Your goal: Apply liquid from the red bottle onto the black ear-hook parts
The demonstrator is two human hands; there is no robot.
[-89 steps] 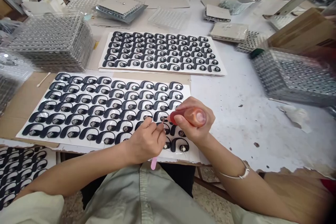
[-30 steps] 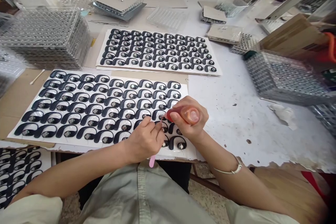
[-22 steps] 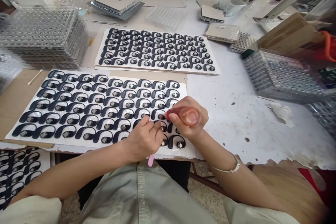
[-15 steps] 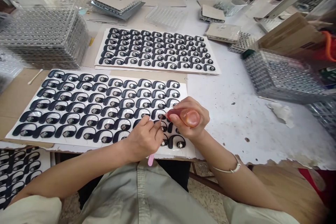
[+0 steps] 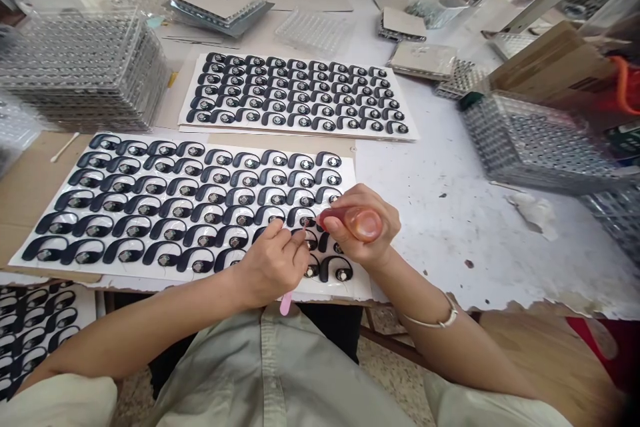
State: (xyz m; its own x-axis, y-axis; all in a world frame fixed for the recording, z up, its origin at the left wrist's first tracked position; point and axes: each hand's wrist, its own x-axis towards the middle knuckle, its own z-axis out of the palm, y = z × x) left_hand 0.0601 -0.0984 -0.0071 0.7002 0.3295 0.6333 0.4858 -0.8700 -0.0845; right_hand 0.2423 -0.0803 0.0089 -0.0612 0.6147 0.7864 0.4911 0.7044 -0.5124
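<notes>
My right hand (image 5: 367, 223) is wrapped round a red, translucent bottle (image 5: 364, 223), its round base toward me and its narrow end pointing left at the parts. In my closed left hand (image 5: 280, 257) is a slim pink tool (image 5: 286, 303); its flat end sticks out below the palm, and a thin tip shows near the bottle's narrow end. Both hands hover over the right side of a white sheet (image 5: 210, 147) carrying rows of black ear-hook earphone pieces (image 5: 131, 250), each with a small silvery part. The fingers cover some pieces.
Another sheet of ear-hook pieces (image 5: 300, 97) lies behind. Stacked clear trays stand at left (image 5: 83, 73) and right (image 5: 545, 140). A cotton swab (image 5: 65, 147) lies at left, crumpled tissue (image 5: 535, 213) at right. More pieces (image 5: 35, 327) sit lower left.
Both hands stay nearly in place, with the bottle and the pink tool still held. The whole view has shifted very slightly.
</notes>
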